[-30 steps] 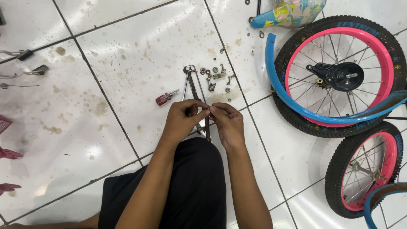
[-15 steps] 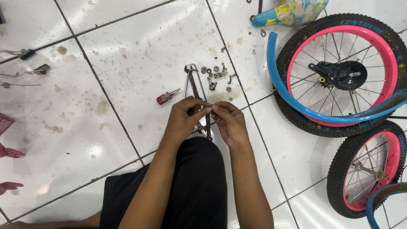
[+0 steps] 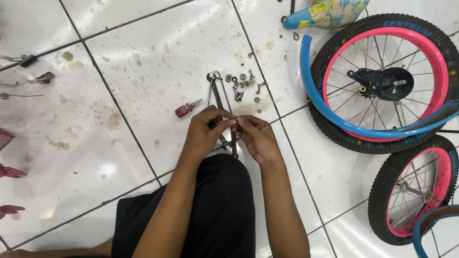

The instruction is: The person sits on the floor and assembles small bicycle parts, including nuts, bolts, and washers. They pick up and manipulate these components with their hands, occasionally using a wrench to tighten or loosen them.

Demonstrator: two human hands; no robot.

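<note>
**Small Part Pinched Over a Stained Tile Floor**

The person sat low, a dark-trousered knee [image 3: 215, 210] under both forearms. The left hand [image 3: 203, 136] and right hand [image 3: 258, 141] met above it, fingertips closed narrow on a small metal part [image 3: 234, 119], too tiny to identify. Just beneath lay wrenches [image 3: 221, 107] on the white tile floor [image 3: 143, 62], glossy, rust-spotted, crossed by dark grout. A red screwdriver [image 3: 185, 109] lay just left; loose nuts and bolts [image 3: 241, 83] were scattered beyond. To the right rested two pink-rimmed bicycle wheels [image 3: 382, 81], a blue fender [image 3: 330, 112] across the farther one.
</note>
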